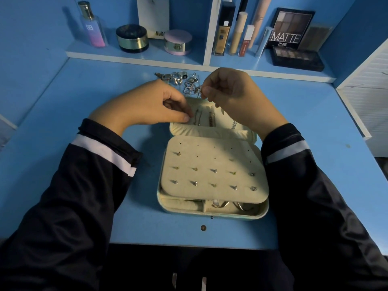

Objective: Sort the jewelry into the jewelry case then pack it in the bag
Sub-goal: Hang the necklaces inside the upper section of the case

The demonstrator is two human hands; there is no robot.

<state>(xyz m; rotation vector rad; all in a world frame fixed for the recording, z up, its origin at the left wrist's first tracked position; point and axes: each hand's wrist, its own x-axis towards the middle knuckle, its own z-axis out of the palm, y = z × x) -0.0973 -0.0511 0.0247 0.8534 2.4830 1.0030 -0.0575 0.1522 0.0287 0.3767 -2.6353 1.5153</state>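
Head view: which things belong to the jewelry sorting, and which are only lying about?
Job: jewelry case, loose jewelry pile, small silver piece pinched by right hand, left hand at the lid.
Lying about: perfume bottle, cream jars, foundation bottle, eyeshadow palettes.

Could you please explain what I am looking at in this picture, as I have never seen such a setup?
There is no machine here: a person wears a camera on the head, so this single picture looks down at their two hands. On the blue desk lies an open jewelry case, its panel holding stud earrings, with chains in its lid. Loose jewelry sits behind it; cosmetics stand on the shelf. The right hand pinches a small silver piece. The left hand touches the lid lining; whether it holds anything is unclear.
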